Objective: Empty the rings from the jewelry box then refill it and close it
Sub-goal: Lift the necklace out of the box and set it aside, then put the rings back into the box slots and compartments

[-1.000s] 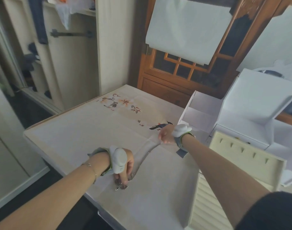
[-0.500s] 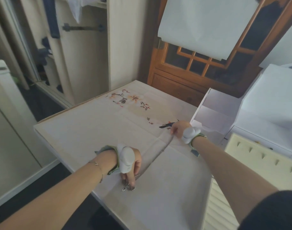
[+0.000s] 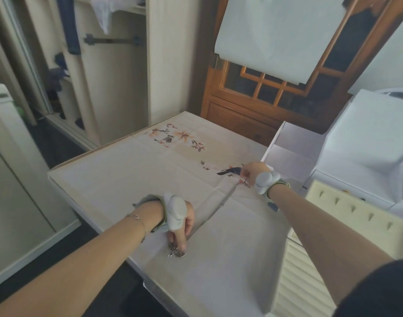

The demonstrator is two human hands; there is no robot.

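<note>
Silver chain stretched diagonally on the desk, left hand pinching the near end, right hand pinching the far end.

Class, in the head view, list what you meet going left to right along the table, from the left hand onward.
Left hand → thin silver chain necklace → right hand → cream ribbed jewelry box with hook-lined lid.

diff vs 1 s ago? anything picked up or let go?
The necklace chain, slack and curved a second ago, is now pulled straight along the tablecloth. Nothing picked up or released: the left hand still pinches the pendant end, the right hand the far end. The jewelry box stays open.
</note>
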